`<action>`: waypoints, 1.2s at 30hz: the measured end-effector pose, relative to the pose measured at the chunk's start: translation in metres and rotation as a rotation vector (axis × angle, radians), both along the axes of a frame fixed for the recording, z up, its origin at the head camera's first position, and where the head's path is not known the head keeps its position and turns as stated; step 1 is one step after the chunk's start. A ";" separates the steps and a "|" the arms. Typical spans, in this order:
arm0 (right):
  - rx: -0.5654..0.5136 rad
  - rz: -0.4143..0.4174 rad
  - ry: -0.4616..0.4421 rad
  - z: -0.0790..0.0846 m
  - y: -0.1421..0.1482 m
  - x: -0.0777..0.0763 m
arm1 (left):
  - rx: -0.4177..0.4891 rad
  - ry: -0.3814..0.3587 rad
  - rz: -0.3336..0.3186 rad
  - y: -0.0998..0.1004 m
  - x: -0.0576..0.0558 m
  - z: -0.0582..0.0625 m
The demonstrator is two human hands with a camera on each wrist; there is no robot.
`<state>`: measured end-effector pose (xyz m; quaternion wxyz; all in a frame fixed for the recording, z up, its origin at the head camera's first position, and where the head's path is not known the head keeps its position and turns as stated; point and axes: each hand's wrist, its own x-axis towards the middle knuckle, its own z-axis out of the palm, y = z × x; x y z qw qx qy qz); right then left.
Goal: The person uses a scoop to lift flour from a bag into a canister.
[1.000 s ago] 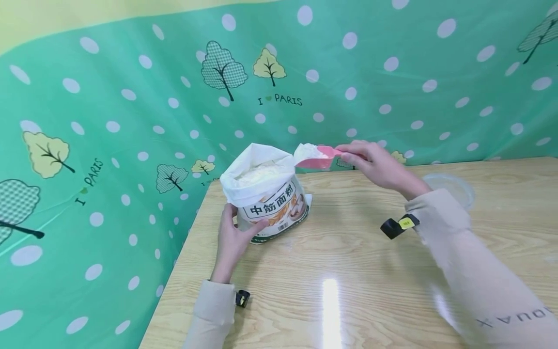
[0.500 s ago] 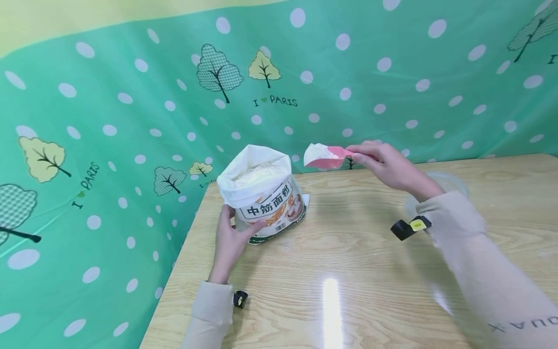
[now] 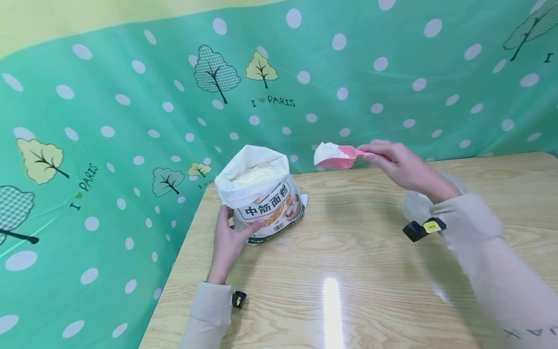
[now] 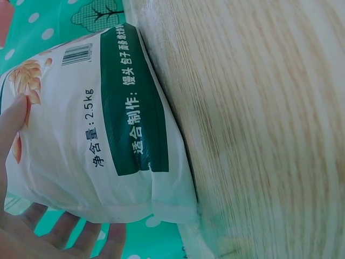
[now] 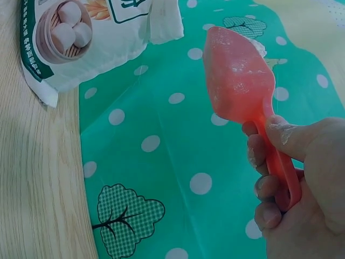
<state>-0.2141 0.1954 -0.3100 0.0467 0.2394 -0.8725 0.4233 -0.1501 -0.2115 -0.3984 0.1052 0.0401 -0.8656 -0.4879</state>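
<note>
A white flour bag [image 3: 272, 206] with its top folded down stands at the left back of the table, with white flour [image 3: 257, 174] visible inside. My left hand [image 3: 228, 242] grips the bag low on its left side. In the left wrist view its thumb lies on the printed front, and the fingers reach around the edge. My right hand [image 3: 398, 165] holds a pink scoop [image 3: 346, 161] by its handle, to the right of the bag and above the table. Flour [image 3: 327, 152] is heaped in the scoop. The right wrist view shows the fingers curled round the handle [image 5: 280, 167].
Behind and below my right forearm is a clear plastic bowl [image 3: 416, 207], partly hidden by the arm. The wooden table [image 3: 296, 291] meets a green dotted cloth backdrop [image 3: 370, 87] at the back and left.
My right hand has carried the loaded scoop rightward, away from the bag's mouth. The left hand keeps its hold on the bag. The whole head view has shifted slightly.
</note>
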 end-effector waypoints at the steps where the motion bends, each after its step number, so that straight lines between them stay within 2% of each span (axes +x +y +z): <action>1: -0.003 0.000 -0.006 0.000 0.001 0.000 | 0.000 0.001 0.000 0.000 0.000 0.000; 11: 0.005 -0.027 -0.085 0.001 0.019 0.007 | 0.009 0.005 -0.006 0.000 0.000 -0.002; 23: 0.040 -0.079 -0.032 -0.007 0.038 0.013 | 0.003 0.022 -0.008 -0.001 -0.002 0.000; 36: 0.047 -0.103 -0.025 -0.012 0.056 0.019 | 0.001 0.005 -0.002 0.000 0.000 0.002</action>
